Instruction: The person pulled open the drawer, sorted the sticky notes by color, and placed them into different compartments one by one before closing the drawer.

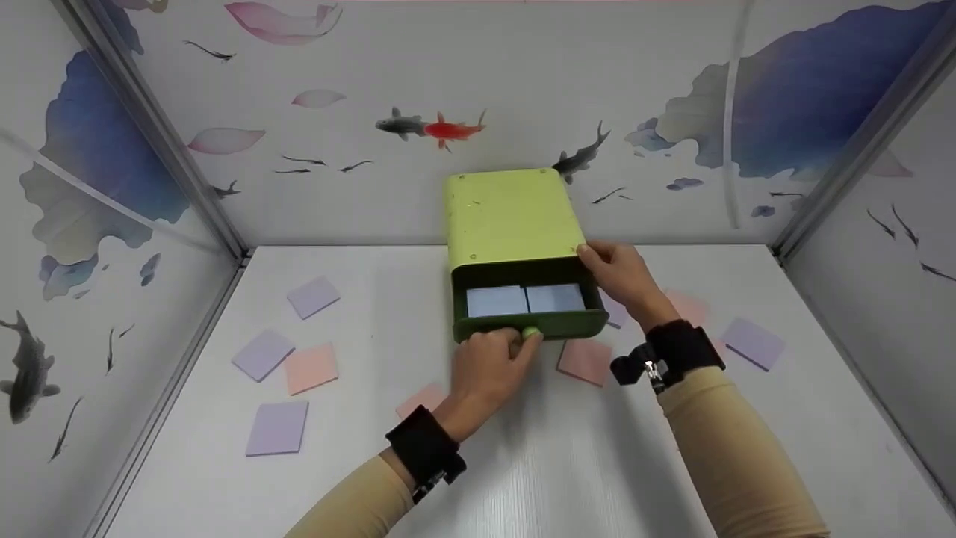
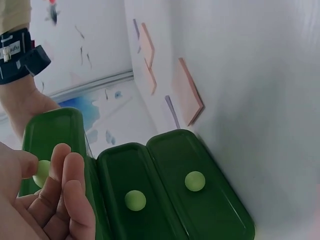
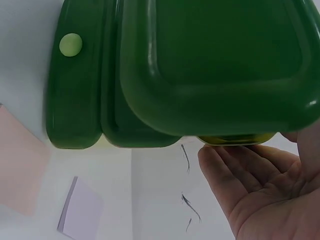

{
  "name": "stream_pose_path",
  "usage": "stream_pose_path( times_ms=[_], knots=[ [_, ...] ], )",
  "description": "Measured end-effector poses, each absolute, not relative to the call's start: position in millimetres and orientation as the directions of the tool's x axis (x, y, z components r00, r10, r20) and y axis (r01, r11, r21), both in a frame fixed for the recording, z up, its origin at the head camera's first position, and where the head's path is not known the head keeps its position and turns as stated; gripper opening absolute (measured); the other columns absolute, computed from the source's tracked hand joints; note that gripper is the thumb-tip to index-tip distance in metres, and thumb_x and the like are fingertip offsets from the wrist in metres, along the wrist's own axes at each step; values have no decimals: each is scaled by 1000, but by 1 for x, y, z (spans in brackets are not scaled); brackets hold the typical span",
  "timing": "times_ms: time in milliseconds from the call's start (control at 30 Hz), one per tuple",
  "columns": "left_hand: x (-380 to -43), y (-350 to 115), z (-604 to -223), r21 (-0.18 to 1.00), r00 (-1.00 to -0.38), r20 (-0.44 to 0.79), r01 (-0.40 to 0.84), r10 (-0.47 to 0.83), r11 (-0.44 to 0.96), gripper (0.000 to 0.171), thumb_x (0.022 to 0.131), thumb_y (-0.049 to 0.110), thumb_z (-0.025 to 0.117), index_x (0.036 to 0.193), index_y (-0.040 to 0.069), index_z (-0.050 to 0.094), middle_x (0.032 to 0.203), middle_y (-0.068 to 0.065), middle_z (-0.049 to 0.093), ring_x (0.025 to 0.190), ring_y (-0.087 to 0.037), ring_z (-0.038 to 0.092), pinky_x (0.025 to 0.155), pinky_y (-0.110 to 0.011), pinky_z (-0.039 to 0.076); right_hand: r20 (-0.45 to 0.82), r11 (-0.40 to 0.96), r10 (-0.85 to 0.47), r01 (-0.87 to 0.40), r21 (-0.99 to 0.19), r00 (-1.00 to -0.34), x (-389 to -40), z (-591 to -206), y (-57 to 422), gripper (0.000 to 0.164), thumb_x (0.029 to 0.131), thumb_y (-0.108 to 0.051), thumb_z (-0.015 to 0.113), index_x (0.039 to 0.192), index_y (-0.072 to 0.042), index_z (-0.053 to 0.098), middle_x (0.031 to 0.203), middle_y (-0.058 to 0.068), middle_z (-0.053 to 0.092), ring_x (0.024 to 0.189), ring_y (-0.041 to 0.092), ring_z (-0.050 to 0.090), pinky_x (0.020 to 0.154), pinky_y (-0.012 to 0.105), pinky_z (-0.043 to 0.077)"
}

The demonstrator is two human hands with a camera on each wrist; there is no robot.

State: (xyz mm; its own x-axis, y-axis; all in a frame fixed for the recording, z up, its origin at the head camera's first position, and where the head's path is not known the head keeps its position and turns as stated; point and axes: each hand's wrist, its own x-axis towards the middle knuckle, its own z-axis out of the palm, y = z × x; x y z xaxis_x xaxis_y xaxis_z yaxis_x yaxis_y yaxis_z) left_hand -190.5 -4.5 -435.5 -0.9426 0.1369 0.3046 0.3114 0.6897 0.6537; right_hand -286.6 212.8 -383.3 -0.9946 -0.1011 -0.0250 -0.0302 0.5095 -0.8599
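Note:
A small drawer cabinet, its top lime green (image 1: 515,217), stands on the white table by the back wall. Its top dark green drawer (image 1: 553,326) is pulled part way out and holds two pale blue-white stacks of square pads (image 1: 497,302). My left hand (image 1: 489,370) pinches that drawer's round green knob (image 2: 42,172) between thumb and fingers. Against the cabinet's right front corner rests my right hand (image 1: 624,280), thumb on the top edge, nearly straight fingers (image 3: 225,180) along the side. Two lower drawers (image 2: 135,167) with similar knobs sit closed beneath.
Purple square pads (image 1: 277,428) and pink ones (image 1: 311,369) lie scattered on the table (image 1: 366,463) left of the cabinet. More lie in front and to the right, including a pink pad (image 1: 586,362) and a purple pad (image 1: 754,344). Printed panels enclose the table's back and sides.

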Motion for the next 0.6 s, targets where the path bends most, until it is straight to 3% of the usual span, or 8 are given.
stream_pose_path(
  times_ms=[300, 600],
  knots=[
    [-199, -3, -433, 701, -959, 265, 265, 103, 663, 51, 96, 50, 55, 55, 22, 43, 49, 11, 35, 44, -4, 39, 44, -20, 29, -59, 506, -105, -3, -862, -993, -289, -379, 213, 49, 104, -36, 44, 139, -3, 52, 112, 14, 60, 92, 18, 53, 77, 25, 46],
    [-210, -2, -432, 714, -960, 269, 249, 72, 654, 49, 95, 51, 55, 57, 22, 43, 50, 11, 36, 45, -5, 39, 45, -21, 30, -50, 487, -97, -3, -873, -994, -290, -380, 212, 42, 103, -35, 45, 125, -3, 61, 88, 2, 50, 79, 15, 48, 72, 26, 44]
  ],
)
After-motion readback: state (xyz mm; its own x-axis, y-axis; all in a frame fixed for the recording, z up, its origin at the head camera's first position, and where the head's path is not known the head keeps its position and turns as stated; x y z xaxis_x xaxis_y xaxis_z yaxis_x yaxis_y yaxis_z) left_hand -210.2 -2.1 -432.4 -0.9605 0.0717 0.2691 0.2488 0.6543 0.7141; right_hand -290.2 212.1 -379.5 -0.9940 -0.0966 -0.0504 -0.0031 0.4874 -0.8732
